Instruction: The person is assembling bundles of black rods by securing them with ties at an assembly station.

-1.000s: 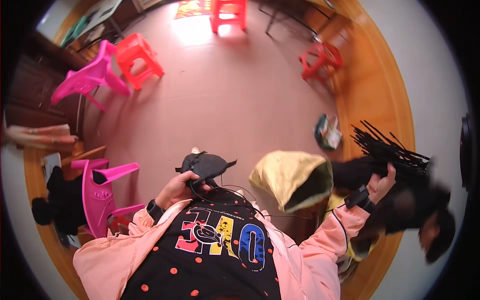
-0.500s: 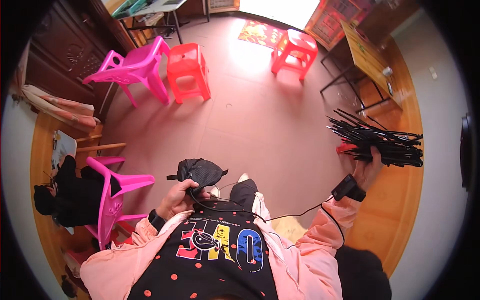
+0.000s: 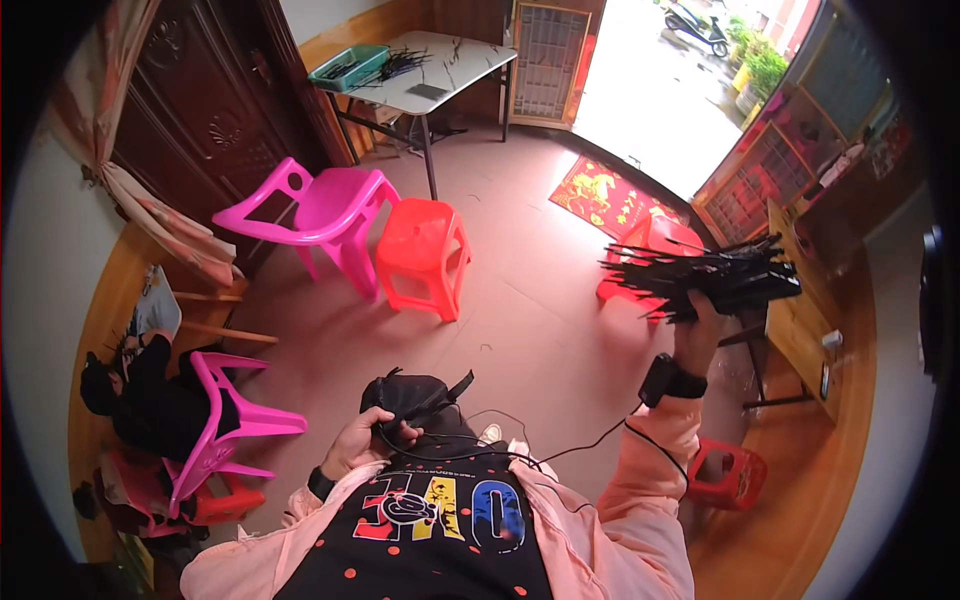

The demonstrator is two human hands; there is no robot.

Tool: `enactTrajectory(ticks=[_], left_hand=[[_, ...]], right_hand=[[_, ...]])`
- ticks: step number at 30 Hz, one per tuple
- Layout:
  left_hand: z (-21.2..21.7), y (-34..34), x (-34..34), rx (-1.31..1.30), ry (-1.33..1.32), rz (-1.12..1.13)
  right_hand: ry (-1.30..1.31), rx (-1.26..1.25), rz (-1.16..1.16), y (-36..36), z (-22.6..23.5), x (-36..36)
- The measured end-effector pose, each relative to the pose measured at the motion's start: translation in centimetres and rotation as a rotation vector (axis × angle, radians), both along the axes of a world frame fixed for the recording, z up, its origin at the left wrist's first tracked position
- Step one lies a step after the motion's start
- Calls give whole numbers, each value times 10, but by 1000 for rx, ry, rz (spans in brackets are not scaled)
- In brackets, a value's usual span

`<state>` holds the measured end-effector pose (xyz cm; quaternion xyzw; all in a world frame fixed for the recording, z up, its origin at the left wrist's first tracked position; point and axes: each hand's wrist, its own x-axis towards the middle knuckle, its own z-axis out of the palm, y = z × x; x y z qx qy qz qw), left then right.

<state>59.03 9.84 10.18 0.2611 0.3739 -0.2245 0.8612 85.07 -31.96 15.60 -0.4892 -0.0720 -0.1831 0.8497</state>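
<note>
A small black mesh pouch (image 3: 415, 394) with a strap hangs in front of my chest. My left hand (image 3: 362, 440) is closed on its near side. From there a thin black cable (image 3: 592, 447) runs across to a small black box (image 3: 657, 380) strapped to my right wrist. Held out at the right, my right hand (image 3: 703, 325) grips a thick bundle of thin black strips (image 3: 705, 270). The strips lie roughly sideways, with loose ends fanning out to the left; what exactly they are I cannot tell.
A pink chair (image 3: 330, 205) and a red stool (image 3: 425, 250) stand ahead. Behind them, a white table (image 3: 450, 75) bears a green basket (image 3: 350, 68) and more black strips. Another red stool (image 3: 655, 240) is partly behind the bundle. A person in black (image 3: 165, 400) sits at left.
My view has swung up and right, bringing the table and open doorway further into sight. Pouch and bundle stay in my hands; the bundle now sits in front of the far stool.
</note>
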Motion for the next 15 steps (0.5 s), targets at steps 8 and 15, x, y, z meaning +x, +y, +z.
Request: enactTrajectory(ticks=[8, 15], left_hand=[[-12, -37, 170, -23, 47, -73], [-23, -40, 339, -55, 11, -9]], right_hand=[[10, -67, 108, 32, 16, 208], [-15, -194, 179, 70, 32, 364]])
